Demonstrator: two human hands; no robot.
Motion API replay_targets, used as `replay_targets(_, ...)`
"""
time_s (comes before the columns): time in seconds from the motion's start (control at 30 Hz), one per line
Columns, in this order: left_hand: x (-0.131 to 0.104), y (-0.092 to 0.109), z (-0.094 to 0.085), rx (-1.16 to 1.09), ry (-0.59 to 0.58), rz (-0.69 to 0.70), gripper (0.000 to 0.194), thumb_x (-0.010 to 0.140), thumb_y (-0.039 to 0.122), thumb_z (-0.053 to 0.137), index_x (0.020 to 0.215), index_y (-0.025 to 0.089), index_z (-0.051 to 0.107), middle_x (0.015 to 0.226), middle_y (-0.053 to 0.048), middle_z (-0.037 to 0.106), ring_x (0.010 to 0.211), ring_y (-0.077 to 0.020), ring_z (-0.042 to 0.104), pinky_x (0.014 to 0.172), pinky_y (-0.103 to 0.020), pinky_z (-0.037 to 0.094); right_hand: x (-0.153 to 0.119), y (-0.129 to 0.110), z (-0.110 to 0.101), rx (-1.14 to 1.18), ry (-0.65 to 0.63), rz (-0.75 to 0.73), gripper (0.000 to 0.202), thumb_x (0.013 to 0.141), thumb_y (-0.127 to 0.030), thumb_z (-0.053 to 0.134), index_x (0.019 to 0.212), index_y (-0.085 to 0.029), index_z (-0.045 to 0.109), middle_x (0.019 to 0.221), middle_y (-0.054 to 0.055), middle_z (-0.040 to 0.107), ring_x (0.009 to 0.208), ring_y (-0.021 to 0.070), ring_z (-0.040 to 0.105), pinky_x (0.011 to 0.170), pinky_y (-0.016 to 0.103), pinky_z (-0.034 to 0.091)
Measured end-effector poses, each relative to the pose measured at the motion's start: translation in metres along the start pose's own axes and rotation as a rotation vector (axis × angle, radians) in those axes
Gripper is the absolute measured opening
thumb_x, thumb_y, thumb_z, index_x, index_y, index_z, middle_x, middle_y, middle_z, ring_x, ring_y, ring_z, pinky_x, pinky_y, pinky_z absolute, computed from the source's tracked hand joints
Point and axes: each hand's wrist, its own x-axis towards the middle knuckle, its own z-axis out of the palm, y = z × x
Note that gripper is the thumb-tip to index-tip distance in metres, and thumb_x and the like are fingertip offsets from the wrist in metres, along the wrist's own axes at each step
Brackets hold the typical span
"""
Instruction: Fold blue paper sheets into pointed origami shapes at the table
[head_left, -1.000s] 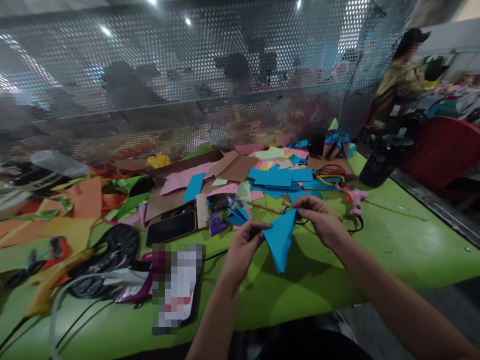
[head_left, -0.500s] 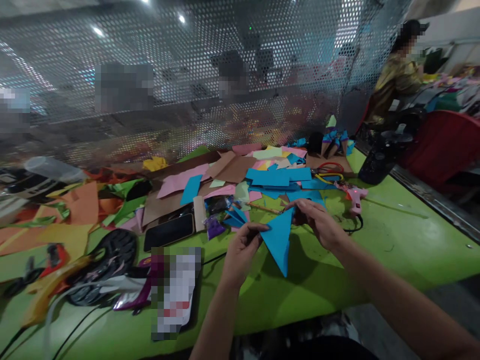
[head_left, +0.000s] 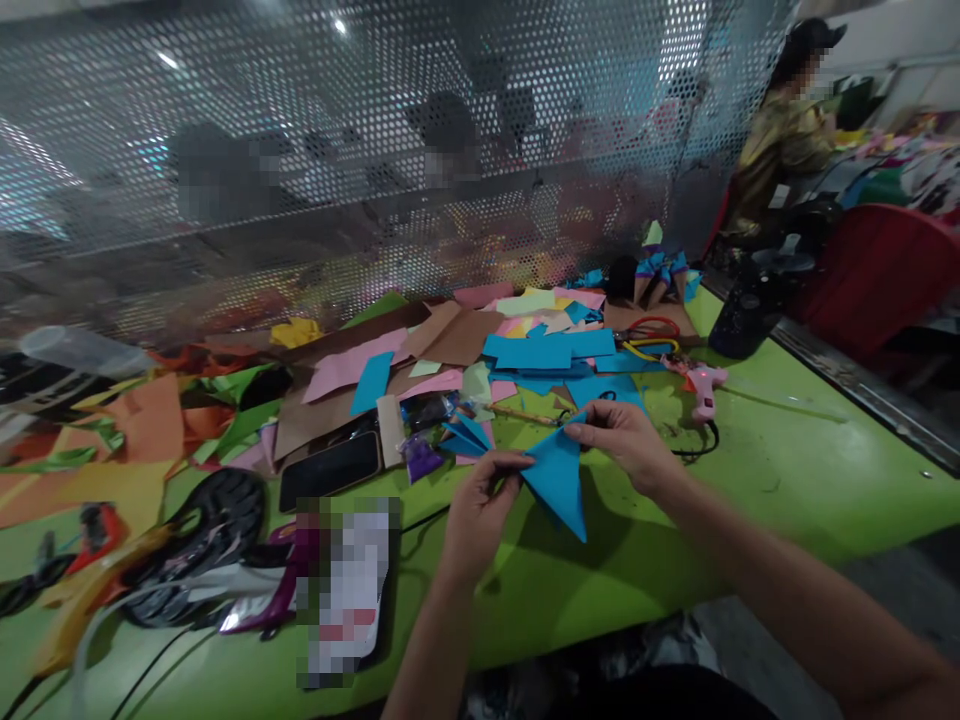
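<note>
Both hands hold a folded blue paper (head_left: 559, 480) above the green table, its long point hanging down and to the right. My left hand (head_left: 486, 505) pinches the paper's left corner between thumb and fingers. At the upper right corner, my right hand (head_left: 619, 438) grips it with thumb and fingertips. Another folded blue piece (head_left: 466, 436) lies just beyond my left hand. Flat blue sheets (head_left: 532, 352) are stacked behind the hands, near scissors with red and yellow handles (head_left: 652, 345).
A pink glue gun (head_left: 705, 390) lies right of my right hand, a dark cup (head_left: 750, 305) behind it. On the left are a phone (head_left: 331, 472), a yellow glue gun (head_left: 97, 590) and coloured paper scraps (head_left: 150, 420). A person (head_left: 784, 140) is at the back right.
The blue paper has turned slightly, its lower point swinging right. My right thumb now lies over the paper's upper corner. The whole view has shifted a little.
</note>
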Motion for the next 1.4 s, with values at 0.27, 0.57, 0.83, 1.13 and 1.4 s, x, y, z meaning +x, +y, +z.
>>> replay_targets(0.27, 0.001, -0.001, -0.001, -0.061, -0.029, -0.084, 0.008, 0.082, 0.02, 0.066, 0.087, 0.021, 0.073, 0.088, -0.004, 0.072, 0.089, -0.0159, 0.067, 0.078, -0.024, 0.053, -0.001, -0.002, -0.001, 0.01, -0.015, 0.004, 0.036, 0.058, -0.046, 0.086, 0.067, -0.018, 0.065, 0.063, -0.003, 0.058, 0.06, 0.0107, 0.048, 0.058, 0.027, 0.036)
replay_targets(0.57, 0.001, 0.004, 0.002, -0.128, -0.045, -0.185, 0.023, 0.074, 0.039, 0.079, 0.082, 0.019, 0.074, 0.091, -0.007, 0.072, 0.09, -0.019, 0.067, 0.079, -0.027, 0.054, -0.005, -0.008, 0.002, 0.035, -0.029, -0.021, 0.033, 0.061, -0.046, 0.084, 0.068, -0.019, 0.065, 0.062, -0.003, 0.057, 0.059, 0.0117, 0.049, 0.06, 0.028, 0.039)
replay_targets(0.83, 0.004, 0.001, 0.006, -0.095, 0.017, -0.19, 0.019, 0.073, 0.036, 0.077, 0.076, 0.018, 0.072, 0.079, -0.005, 0.073, 0.075, -0.0165, 0.065, 0.069, -0.026, 0.054, -0.007, -0.007, 0.001, 0.035, -0.042, -0.04, 0.029, 0.066, -0.044, 0.082, 0.068, -0.02, 0.066, 0.063, -0.002, 0.057, 0.06, 0.013, 0.048, 0.06, 0.029, 0.038)
replay_targets(1.13, 0.003, 0.001, 0.007, 0.025, 0.083, -0.124, 0.011, 0.075, 0.028, 0.069, 0.073, 0.018, 0.064, 0.075, -0.002, 0.068, 0.072, -0.0147, 0.063, 0.068, -0.025, 0.052, -0.008, -0.009, -0.002, -0.068, -0.025, -0.054, 0.033, 0.078, -0.051, 0.071, 0.096, -0.023, 0.071, 0.083, 0.003, 0.066, 0.077, 0.0179, 0.057, 0.071, 0.031, 0.044)
replay_targets(1.4, 0.002, 0.0, 0.007, 0.084, 0.184, -0.041, 0.01, 0.079, 0.028, 0.067, 0.077, 0.019, 0.064, 0.078, -0.002, 0.069, 0.074, -0.0152, 0.064, 0.069, -0.026, 0.052, -0.013, -0.006, -0.001, -0.093, -0.078, -0.24, 0.051, 0.08, -0.052, 0.071, 0.123, -0.031, 0.053, 0.134, 0.007, 0.054, 0.119, 0.0259, 0.052, 0.097, 0.04, 0.043)
